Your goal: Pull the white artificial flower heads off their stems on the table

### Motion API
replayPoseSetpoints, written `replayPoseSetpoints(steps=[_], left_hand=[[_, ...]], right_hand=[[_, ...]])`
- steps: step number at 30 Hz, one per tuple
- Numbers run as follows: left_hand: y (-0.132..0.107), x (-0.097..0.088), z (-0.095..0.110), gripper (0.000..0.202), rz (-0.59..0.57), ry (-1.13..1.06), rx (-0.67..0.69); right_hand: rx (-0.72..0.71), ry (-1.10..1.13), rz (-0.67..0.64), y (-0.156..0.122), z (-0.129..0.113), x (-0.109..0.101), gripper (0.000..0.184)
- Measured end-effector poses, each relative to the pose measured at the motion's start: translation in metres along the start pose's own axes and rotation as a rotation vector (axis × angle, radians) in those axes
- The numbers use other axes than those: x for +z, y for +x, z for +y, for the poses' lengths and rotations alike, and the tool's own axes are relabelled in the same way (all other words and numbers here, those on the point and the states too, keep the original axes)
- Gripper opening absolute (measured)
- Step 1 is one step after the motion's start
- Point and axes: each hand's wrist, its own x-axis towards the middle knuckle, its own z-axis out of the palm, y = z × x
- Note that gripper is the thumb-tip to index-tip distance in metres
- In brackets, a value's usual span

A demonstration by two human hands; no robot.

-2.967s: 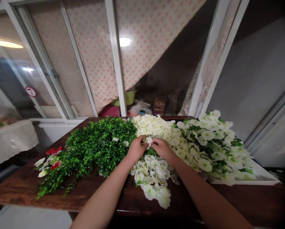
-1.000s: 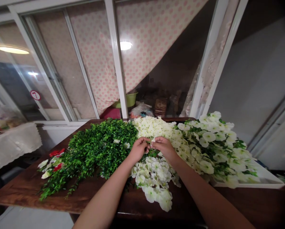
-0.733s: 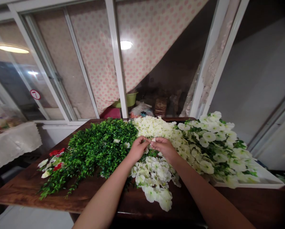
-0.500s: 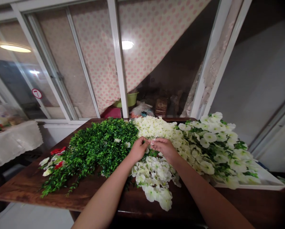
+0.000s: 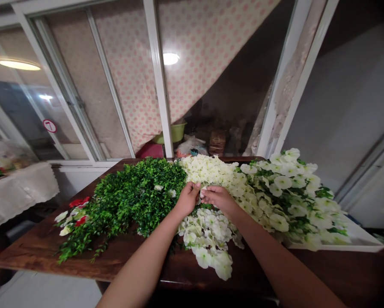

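A small white flower is pinched in the fingers of my right hand. Close beside it, my left hand is closed, its thumb against the bent fingers; whatever it grips is too small to make out. Both hands meet just above a heap of artificial flowers. Below them lies a bunch of white flowers that reaches toward the table's front edge. Behind the hands is a mass of cream-white blossoms. Left of my left hand spreads a large pile of green leafy sprigs.
White flowers with green leaves lie at the right, partly over a white tray. Red and white flowers rest on the left of the dark wooden table. A window with a dotted curtain stands behind.
My fingers have shifted slightly around the small white flower, and my left thumb has come up and drawn a little away from it. The piles look unchanged.
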Motion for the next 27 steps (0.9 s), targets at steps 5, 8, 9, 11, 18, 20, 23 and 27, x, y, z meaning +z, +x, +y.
replayPoseSetpoints(steps=[5,8,9,11,18,20,23,27], left_hand=[[-0.002,0.002,-0.002,0.043,-0.018,0.035,-0.013],[-0.003,0.004,0.001,0.043,-0.027,-0.002,-0.032],[-0.003,0.004,0.003,0.043,-0.036,-0.038,-0.042],[-0.002,0.006,0.005,0.044,-0.063,-0.147,-0.064],[-0.004,0.008,0.014,0.046,-0.093,-0.437,-0.125],[-0.006,0.009,0.018,0.047,-0.095,-0.481,-0.14],[-0.007,0.009,0.023,0.047,-0.103,-0.516,-0.148],[-0.009,0.009,0.029,0.046,-0.111,-0.529,-0.144]], right_hand=[[-0.014,0.016,-0.033,0.001,-0.001,-0.001,0.033],[-0.025,0.033,-0.036,-0.001,-0.002,0.002,0.027],[-0.03,0.047,-0.038,-0.002,-0.003,0.003,0.025],[-0.039,0.081,-0.046,-0.002,-0.002,0.005,0.023],[-0.113,0.235,-0.033,-0.004,-0.002,0.013,0.017],[-0.128,0.251,-0.015,-0.005,-0.003,0.015,0.019],[-0.138,0.235,0.01,-0.006,-0.004,0.017,0.022],[-0.136,0.254,0.015,-0.006,-0.003,0.018,0.024]])
